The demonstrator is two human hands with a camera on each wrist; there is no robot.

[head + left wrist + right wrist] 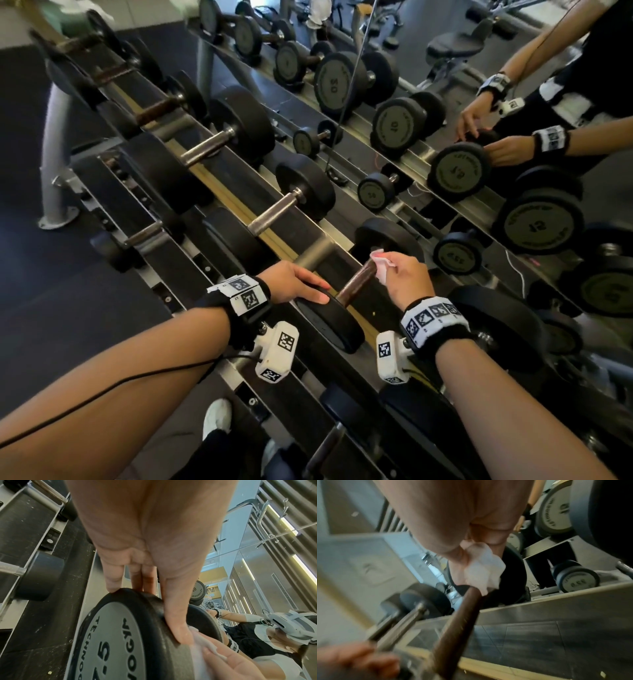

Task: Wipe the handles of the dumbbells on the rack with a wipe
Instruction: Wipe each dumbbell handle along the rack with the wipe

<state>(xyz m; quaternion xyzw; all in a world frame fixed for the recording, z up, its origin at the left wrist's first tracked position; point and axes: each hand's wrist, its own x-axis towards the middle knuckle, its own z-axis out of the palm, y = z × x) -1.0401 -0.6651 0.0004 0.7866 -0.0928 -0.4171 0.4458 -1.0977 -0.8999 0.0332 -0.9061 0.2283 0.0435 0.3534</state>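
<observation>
A dumbbell with a brown handle [358, 284] lies on the rack's upper tier [318, 248], close to me. My left hand [308, 286] rests over the rim of its near black head [334, 325], marked 7.5 [118, 635], fingers fairly straight and thumb [175, 622] along the edge. My right hand [402, 274] pinches a crumpled white wipe [380, 263] against the far end of the handle, just before the far head [387, 236]. In the right wrist view the wipe [482, 566] sits bunched under my fingers atop the handle [458, 628].
More dumbbells lie along the same tier to the left, one with a steel handle [274, 214] and another [209, 147] beyond. A large dumbbell head [496, 325] is close on my right. A lower tier [144, 236] runs below. A mirror [462, 171] behind reflects the rack and my arms.
</observation>
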